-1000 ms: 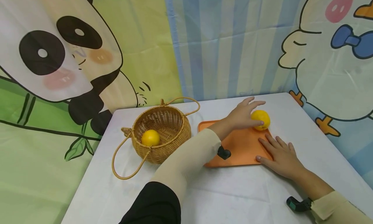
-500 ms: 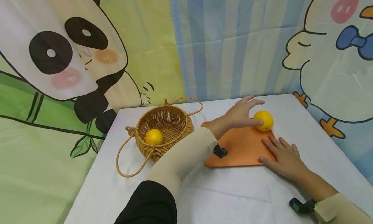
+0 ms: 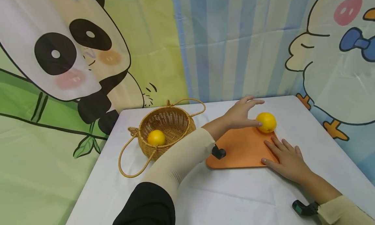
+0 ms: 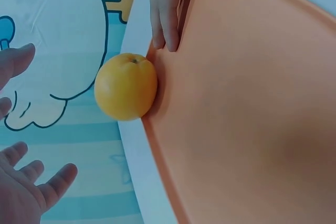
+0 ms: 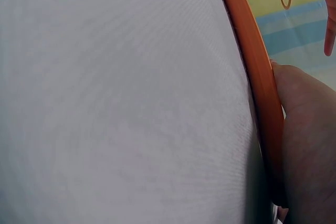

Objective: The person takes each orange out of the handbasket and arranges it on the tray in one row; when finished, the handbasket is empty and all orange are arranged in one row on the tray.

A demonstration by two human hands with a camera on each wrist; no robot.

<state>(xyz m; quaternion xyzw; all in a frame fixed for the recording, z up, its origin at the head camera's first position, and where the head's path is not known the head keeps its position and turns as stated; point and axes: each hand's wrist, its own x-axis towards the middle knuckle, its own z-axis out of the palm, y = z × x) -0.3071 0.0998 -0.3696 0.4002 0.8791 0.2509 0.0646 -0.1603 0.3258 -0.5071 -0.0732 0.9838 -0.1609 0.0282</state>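
On the far right edge of the orange tray (image 3: 241,150) sits a yellow-orange fruit (image 3: 267,123) that looks like an orange, its stem dimple showing in the left wrist view (image 4: 135,61). My left hand (image 3: 241,115) hovers beside it with fingers spread and holds nothing; in the left wrist view a gap separates fingertips (image 4: 60,182) and fruit. My right hand (image 3: 288,160) rests on the tray's right edge with fairly straight fingers. Its thumb (image 5: 310,108) lies along the tray rim (image 5: 262,85) in the right wrist view.
Left of the tray stands a round wicker basket (image 3: 161,151) with two looped handles, one reaching out over the table. A second yellow-orange fruit (image 3: 156,138) lies inside it. A cartoon-printed curtain (image 3: 222,46) hangs behind the white-covered table (image 3: 228,195).
My left hand has drawn slightly left, away from the orange on the tray. The head view has shifted a little. My right hand stays on the tray's edge.
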